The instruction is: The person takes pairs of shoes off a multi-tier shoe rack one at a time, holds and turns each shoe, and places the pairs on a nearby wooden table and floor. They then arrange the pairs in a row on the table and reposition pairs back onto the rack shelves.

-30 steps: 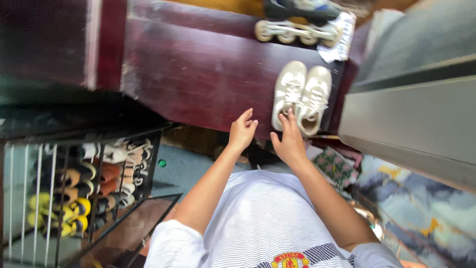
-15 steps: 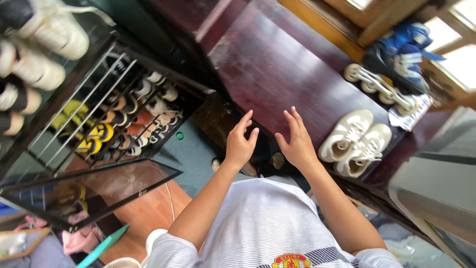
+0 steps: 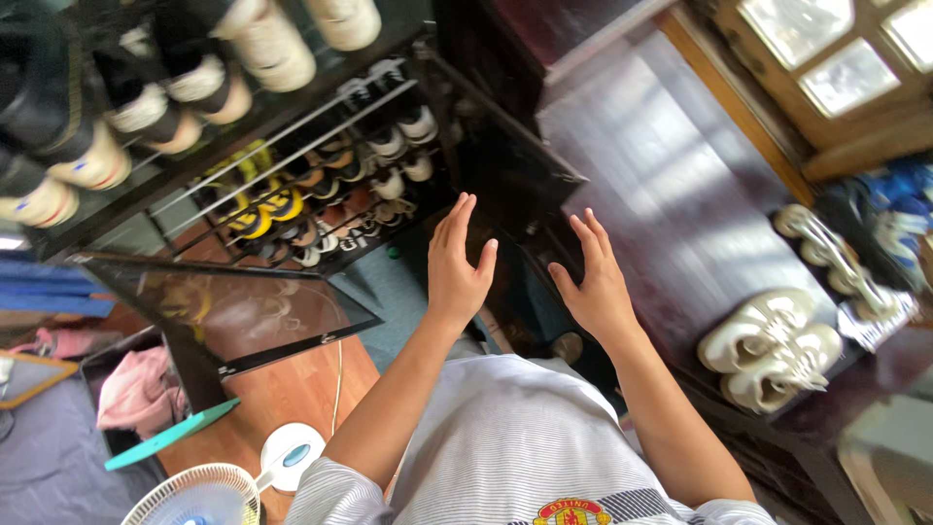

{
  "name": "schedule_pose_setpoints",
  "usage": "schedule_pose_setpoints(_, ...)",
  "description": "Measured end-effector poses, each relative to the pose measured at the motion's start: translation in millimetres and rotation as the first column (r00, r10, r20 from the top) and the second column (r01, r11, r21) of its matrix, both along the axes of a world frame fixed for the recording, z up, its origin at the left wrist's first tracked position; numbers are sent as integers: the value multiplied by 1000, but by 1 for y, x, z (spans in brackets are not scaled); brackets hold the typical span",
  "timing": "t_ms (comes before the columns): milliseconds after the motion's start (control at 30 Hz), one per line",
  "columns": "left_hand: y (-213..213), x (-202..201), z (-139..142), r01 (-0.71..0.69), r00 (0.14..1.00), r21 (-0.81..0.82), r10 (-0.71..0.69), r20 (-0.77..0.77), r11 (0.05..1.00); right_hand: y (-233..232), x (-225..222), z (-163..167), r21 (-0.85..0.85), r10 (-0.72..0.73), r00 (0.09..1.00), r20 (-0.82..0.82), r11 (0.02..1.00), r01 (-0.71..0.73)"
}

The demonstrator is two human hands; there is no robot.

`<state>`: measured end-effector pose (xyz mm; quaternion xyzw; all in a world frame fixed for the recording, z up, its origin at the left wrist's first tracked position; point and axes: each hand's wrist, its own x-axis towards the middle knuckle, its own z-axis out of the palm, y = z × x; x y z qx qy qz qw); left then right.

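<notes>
Dim entryway, wooden floor (image 3: 292,384) at 7 o'clock, window (image 3: 836,58) at 1 o'clock. Tall shoe rack (image 3: 292,185) from 9 to 11 o'clock, packed with pairs of shoes (image 3: 262,209) on wire shelves, more sneakers (image 3: 146,97) lined along its top. Glass door (image 3: 233,311) swung open at 8 o'clock, white fan (image 3: 199,498) below it at 7 o'clock. Left hand (image 3: 457,272) near centre, fingers spread, empty, raised just before the dark cabinet edge (image 3: 515,185). Right hand (image 3: 593,287) just beside it at 3 o'clock, also splayed and holding nothing, hovering at the rim of the dark wooden cabinet top (image 3: 661,175); touching or not, cannot tell. White sneakers (image 3: 777,350) resting on that top at 4 o'clock, well apart from both hands. Inline skates (image 3: 855,253) farther at 3 o'clock.
</notes>
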<state>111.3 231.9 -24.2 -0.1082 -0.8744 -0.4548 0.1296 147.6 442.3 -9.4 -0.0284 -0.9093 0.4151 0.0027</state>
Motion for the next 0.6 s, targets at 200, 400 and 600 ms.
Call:
schedule_pose_setpoints(200,-97,-14,13,-144,984,-28,140,-106,989,-95,-32,19,-30,120,990,-71,992,-122)
schedule_pose_setpoints(400,-165,-24,21,-238,960,-50,227,-166,970,-160,-59,31,-76,170,982,-78,981,-176)
schedule_pose_setpoints(600,-206,-38,33,-295,942,-61,279,-186,954,-194,-83,42,9,265,938,-223,963,-270)
